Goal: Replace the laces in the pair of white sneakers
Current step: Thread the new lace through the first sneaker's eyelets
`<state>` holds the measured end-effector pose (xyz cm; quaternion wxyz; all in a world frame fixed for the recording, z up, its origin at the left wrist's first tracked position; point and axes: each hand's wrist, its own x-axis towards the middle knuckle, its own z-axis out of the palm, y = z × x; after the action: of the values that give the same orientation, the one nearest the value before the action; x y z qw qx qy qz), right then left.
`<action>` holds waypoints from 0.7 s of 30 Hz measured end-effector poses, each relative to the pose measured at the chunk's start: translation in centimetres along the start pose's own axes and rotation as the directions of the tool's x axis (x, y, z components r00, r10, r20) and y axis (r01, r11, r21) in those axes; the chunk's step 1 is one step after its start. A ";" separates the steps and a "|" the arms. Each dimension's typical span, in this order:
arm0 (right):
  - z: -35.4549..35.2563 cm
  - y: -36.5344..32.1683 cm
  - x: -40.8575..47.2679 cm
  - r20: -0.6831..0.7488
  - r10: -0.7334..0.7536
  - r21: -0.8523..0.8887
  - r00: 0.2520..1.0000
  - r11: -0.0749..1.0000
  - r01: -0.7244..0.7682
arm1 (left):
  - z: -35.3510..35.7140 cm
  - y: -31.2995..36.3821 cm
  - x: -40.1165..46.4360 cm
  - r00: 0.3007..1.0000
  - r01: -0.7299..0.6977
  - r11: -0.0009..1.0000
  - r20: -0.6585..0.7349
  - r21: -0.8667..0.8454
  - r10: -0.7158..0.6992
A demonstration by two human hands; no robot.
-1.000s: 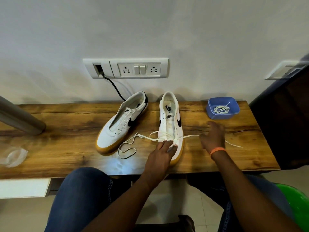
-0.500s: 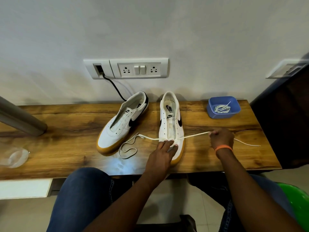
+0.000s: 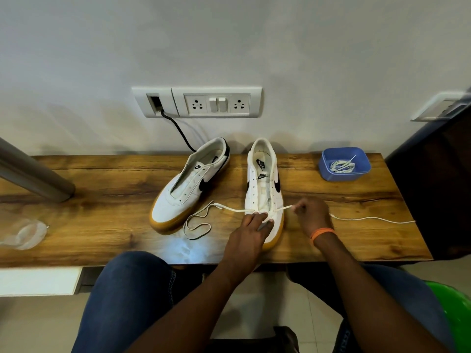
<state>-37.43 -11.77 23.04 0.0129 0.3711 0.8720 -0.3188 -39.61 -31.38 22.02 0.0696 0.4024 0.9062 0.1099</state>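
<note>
Two white sneakers with tan soles stand on the wooden bench (image 3: 102, 200). The left sneaker (image 3: 190, 184) has no lace. A white lace (image 3: 201, 220) runs through the lowest eyelets of the right sneaker (image 3: 265, 184); its left end lies looped on the bench, its right end trails to the bench's right edge. My left hand (image 3: 251, 229) rests on the right sneaker's toe, fingers flat near the eyelets. My right hand (image 3: 312, 212) pinches the lace just right of the shoe.
A blue tub (image 3: 345, 167) holding another coiled white lace sits at the back right. A clear plastic lid (image 3: 23, 234) lies at the left end. A black cable (image 3: 178, 131) drops from the wall socket behind the left sneaker. A green chair (image 3: 453, 317) is at lower right.
My right hand gripped the lace, pulled it rightward, then slid back along it toward the shoe. The free right end now lies longer across the bench. My left hand stayed on the toe.
</note>
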 end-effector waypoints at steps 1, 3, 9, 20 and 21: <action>-0.8 0.7 0.6 -0.054 0.055 0.013 0.997 0.998 -0.054 | 0.0 0.0 0.0 1.000 -0.001 1.000 0.003 0.002 0.001; -2.0 2.0 1.3 -0.147 0.143 0.023 0.979 0.990 -0.142 | 0.0 0.0 0.0 1.000 0.002 1.000 0.009 0.008 -0.002; 0.2 -1.0 -1.1 -0.001 -0.139 0.084 0.990 0.987 0.138 | 0.1 0.2 0.0 1.000 -0.002 1.000 0.004 0.012 0.002; 2.3 -1.7 -2.4 0.027 -0.197 0.094 0.980 0.977 0.193 | 0.1 -1.0 1.2 0.966 0.153 0.911 -0.135 -0.384 -0.219; 2.3 -1.8 -2.4 0.024 -0.202 0.086 0.979 0.976 0.200 | 0.0 -1.5 1.5 0.965 0.165 0.903 -0.127 -0.396 -0.231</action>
<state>-37.35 -15.52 22.79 -0.0206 0.2760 0.8907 -0.3607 -41.66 -31.27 21.62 0.0796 0.2758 0.9061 0.3107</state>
